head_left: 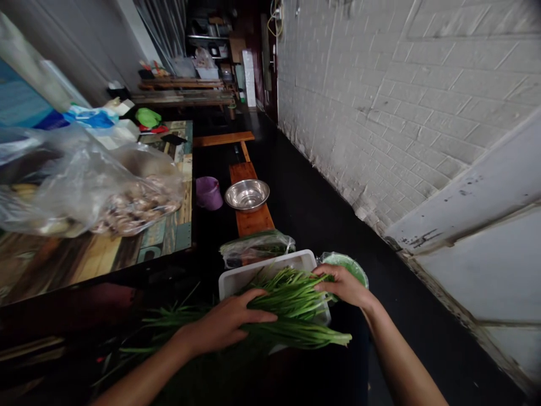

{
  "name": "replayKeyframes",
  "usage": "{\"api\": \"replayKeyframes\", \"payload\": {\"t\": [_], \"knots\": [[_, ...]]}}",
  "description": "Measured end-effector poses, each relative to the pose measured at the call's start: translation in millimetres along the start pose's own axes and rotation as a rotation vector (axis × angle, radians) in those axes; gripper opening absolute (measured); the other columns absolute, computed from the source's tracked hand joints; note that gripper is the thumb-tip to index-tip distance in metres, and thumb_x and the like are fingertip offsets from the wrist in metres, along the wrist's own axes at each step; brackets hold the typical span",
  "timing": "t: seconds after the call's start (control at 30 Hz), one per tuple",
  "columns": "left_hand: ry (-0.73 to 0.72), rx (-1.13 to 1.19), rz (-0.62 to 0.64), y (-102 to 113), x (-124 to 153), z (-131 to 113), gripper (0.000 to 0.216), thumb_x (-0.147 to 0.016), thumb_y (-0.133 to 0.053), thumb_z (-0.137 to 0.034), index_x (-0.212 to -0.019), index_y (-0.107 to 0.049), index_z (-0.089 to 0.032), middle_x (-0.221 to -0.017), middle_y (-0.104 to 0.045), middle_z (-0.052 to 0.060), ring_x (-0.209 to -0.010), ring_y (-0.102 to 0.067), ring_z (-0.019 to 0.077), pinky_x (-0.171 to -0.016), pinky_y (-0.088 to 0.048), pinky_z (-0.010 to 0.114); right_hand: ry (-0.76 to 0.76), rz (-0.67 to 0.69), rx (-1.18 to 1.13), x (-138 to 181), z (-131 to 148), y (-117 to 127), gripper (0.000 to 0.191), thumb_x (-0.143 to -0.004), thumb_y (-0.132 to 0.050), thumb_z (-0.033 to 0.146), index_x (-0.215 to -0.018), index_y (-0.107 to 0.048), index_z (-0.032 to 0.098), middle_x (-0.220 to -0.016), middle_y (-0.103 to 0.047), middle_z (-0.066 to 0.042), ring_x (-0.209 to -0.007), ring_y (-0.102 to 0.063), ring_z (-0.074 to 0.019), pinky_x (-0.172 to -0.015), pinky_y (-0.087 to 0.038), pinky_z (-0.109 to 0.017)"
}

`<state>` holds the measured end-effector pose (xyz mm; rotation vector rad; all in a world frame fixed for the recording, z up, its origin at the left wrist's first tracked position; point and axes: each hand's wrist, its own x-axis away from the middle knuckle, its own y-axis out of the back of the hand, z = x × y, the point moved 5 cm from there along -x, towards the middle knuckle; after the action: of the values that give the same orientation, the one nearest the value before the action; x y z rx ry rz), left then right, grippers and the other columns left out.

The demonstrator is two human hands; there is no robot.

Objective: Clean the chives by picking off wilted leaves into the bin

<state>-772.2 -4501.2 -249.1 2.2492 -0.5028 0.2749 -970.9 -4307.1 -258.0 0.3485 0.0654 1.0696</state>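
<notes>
A white plastic tray [226, 287] holds a pile of long green chives [291, 287]. My left hand [230, 320] is closed round a bunch of chives [304, 334] in front of the tray; its pale root ends point right and its leaf tips spread out to the left. At the tray's right side, my right hand [341, 285] has its thumb and fingers closed on the ends of the chives in the tray. A round green container [349, 264] with a pale rim stands just behind my right hand, partly hidden by it.
Behind the tray, a clear plastic bag of greens [257, 247] lies near a wooden bench [253, 223] with a steel basin [247, 195] on it. A purple bucket [209, 193] stands beside it. Bulging plastic bags [139, 197] cover a patterned table [105, 256]; a brick wall [380, 84] runs along the right.
</notes>
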Motion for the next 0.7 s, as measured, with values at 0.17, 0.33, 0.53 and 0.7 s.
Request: {"api": "replayKeyframes", "payload": {"t": [0.17,0.33,0.53,0.7], "knots": [[0.033,0.064,0.019,-0.5,5.0,0.5,0.09,-0.063,-0.051,0.01,-0.132,-0.055,-0.048,-0.156,-0.034,0.0,-0.136,-0.044,0.0325,-0.11,-0.038,0.044,-0.07,-0.259,-0.144,-4.0,-29.2,15.4,0.024,-0.07,-0.073,0.042,-0.079,-0.075,0.02,-0.079,-0.072,-0.002,-0.076,-0.063,-0.0192,-0.077,-0.048,-0.032],[0.055,0.099,0.015,-5.2,7.3,5.3,0.088,-0.063,-0.051,0.009,-0.132,-0.056,-0.045,-0.159,-0.029,0.0,-0.138,-0.041,0.0328,-0.112,-0.036,0.046,-0.102,-0.429,-0.301,-3.9,-39.8,21.1,0.028,-0.065,-0.078,0.047,-0.072,-0.075,0.02,-0.073,-0.072,-0.001,-0.07,-0.061,-0.017,-0.073,-0.048,-0.031],[0.097,0.099,0.004,-7.9,0.9,9.6,0.088,-0.061,-0.047,0.008,-0.132,-0.057,-0.043,-0.16,-0.03,-0.001,-0.142,-0.036,0.0314,-0.115,-0.032,0.049,-0.108,-0.514,-0.414,-1.1,-52.5,25.7,0.03,-0.062,-0.081,0.047,-0.072,-0.076,0.018,-0.071,-0.071,-0.002,-0.066,-0.061,-0.0162,-0.07,-0.048,-0.03],[0.177,0.115,0.007,-8.0,1.8,18.1,0.081,-0.062,-0.049,0.004,-0.129,-0.061,-0.04,-0.158,-0.035,-0.003,-0.141,-0.038,0.0307,-0.116,-0.032,0.047,-0.114,-0.797,-0.402,18.2,-99.9,65.9,0.027,-0.064,-0.081,0.045,-0.065,-0.075,0.019,-0.07,-0.071,-0.002,-0.069,-0.062,-0.0161,-0.072,-0.046,-0.029]]}}
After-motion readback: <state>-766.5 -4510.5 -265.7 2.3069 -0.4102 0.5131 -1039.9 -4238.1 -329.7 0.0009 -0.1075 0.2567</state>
